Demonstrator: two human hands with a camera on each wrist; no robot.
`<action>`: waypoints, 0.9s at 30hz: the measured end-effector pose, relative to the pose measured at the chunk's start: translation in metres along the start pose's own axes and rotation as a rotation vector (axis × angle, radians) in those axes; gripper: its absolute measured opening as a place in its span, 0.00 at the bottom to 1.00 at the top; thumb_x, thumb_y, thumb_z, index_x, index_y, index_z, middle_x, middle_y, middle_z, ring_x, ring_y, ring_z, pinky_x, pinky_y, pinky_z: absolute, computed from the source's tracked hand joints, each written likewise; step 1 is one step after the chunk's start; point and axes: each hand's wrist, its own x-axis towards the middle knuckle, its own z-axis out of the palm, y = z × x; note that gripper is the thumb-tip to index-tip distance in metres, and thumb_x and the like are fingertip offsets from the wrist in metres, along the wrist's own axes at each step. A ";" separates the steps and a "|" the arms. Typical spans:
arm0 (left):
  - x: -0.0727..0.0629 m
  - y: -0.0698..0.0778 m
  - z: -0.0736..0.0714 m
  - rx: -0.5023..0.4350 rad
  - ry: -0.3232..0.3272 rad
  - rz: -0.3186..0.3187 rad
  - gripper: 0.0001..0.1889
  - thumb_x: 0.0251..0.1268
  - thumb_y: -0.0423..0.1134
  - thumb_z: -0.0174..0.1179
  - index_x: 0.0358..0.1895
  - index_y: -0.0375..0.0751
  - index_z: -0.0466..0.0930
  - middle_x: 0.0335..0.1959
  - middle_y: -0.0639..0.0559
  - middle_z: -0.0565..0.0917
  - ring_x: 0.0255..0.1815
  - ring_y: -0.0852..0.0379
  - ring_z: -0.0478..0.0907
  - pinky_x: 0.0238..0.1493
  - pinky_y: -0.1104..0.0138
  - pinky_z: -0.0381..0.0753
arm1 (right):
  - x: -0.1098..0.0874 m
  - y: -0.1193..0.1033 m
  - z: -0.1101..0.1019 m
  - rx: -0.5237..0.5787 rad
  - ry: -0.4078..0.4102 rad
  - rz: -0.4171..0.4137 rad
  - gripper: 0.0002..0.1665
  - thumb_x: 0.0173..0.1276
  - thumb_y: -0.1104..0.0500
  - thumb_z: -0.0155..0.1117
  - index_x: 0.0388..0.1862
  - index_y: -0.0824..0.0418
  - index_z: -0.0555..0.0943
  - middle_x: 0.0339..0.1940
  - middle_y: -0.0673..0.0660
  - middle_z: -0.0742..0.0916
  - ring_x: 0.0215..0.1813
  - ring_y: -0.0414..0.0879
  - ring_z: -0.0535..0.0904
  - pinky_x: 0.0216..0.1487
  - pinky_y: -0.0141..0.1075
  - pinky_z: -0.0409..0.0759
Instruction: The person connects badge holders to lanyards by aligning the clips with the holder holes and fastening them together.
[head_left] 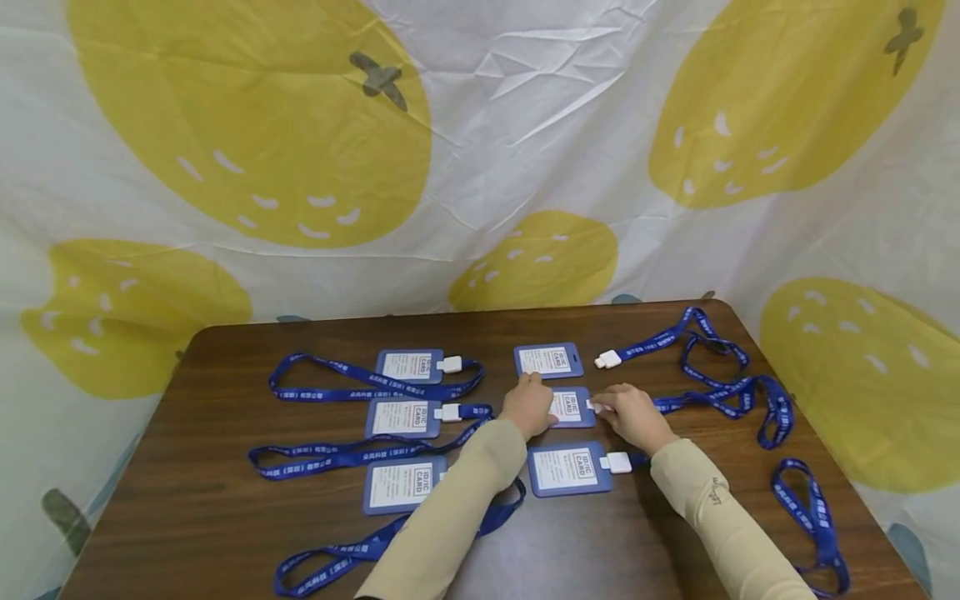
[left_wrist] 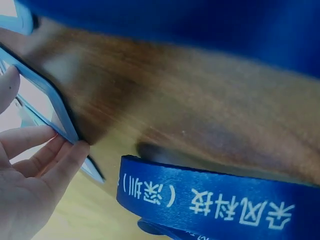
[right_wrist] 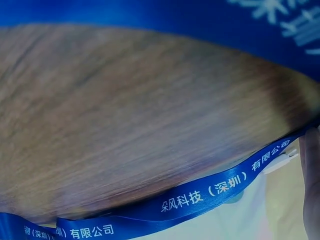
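In the head view my left hand [head_left: 530, 407] holds the middle blue-rimmed badge holder [head_left: 573, 407] of the right-hand column by its left end. The left wrist view shows the thumb over the face of this badge holder [left_wrist: 39, 100] and the fingers along its edge. My right hand [head_left: 633, 417] pinches a white lanyard clip [head_left: 594, 406] at the slotted right end of the holder. From that hand a blue lanyard [head_left: 671, 405] trails right. The right wrist view shows the printed lanyard [right_wrist: 210, 192], with only part of the right hand [right_wrist: 312, 175] at the edge.
Behind lies a badge holder [head_left: 548, 361] with a separate lanyard clip [head_left: 608, 359] to its right. In front is another badge holder [head_left: 567, 469] with its clip [head_left: 618, 463] attached. Several badges with lanyards [head_left: 405, 417] lie left on the wooden table [head_left: 202, 467]. A patterned curtain [head_left: 480, 167] hangs behind.
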 end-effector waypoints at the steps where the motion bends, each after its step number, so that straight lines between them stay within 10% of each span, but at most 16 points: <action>1: 0.000 0.000 0.000 0.004 -0.001 0.005 0.18 0.55 0.53 0.61 0.41 0.44 0.83 0.47 0.47 0.73 0.51 0.52 0.67 0.40 0.64 0.79 | 0.000 0.000 0.000 0.003 -0.001 0.003 0.12 0.50 0.71 0.68 0.36 0.66 0.84 0.35 0.60 0.85 0.40 0.55 0.80 0.42 0.47 0.77; 16: -0.005 -0.010 0.000 -0.043 0.051 0.057 0.14 0.57 0.47 0.60 0.37 0.40 0.82 0.49 0.45 0.73 0.51 0.52 0.68 0.39 0.61 0.80 | -0.005 -0.002 -0.004 -0.032 0.042 0.002 0.10 0.51 0.70 0.67 0.35 0.69 0.83 0.38 0.63 0.84 0.41 0.57 0.79 0.43 0.47 0.77; 27: -0.008 -0.019 -0.003 -0.099 0.270 0.136 0.09 0.60 0.41 0.56 0.31 0.38 0.80 0.31 0.48 0.78 0.34 0.52 0.75 0.34 0.62 0.79 | -0.003 -0.001 -0.014 -0.073 0.087 0.095 0.03 0.54 0.68 0.65 0.23 0.64 0.80 0.23 0.56 0.82 0.28 0.52 0.79 0.31 0.46 0.77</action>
